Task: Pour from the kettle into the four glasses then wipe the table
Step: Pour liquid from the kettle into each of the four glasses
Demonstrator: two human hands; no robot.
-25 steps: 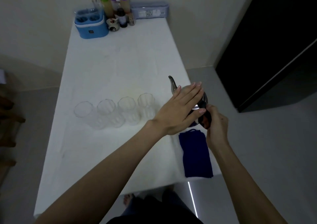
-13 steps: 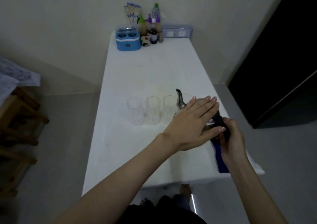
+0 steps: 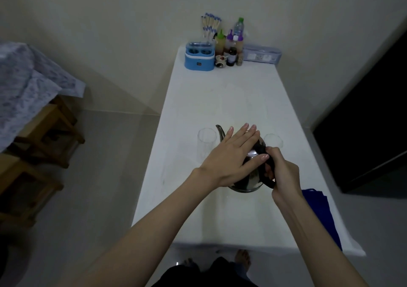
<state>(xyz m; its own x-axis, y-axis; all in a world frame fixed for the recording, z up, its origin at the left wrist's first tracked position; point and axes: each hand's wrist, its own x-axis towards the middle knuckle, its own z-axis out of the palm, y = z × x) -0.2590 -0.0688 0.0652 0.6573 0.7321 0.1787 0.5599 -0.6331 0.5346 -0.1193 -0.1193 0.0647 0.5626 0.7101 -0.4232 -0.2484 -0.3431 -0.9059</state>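
Observation:
A steel kettle with a black handle hangs over the white table, its spout pointing away toward the left. My right hand grips the handle. My left hand lies flat on the kettle's lid, fingers stretched out. One clear glass stands left of the spout, close to it. Another glass shows right of the kettle. The other glasses are hidden behind my hands and the kettle. A blue cloth lies at the table's near right edge.
At the far end stand a blue container, several bottles, a bundle of sticks and a grey box. Wooden stools sit on the floor at left. A dark doorway is at right. My feet show below the table edge.
The kettle, held by both hands, has moved left along the row of glasses; only the two end glasses show now. The camera view has shifted left and up.

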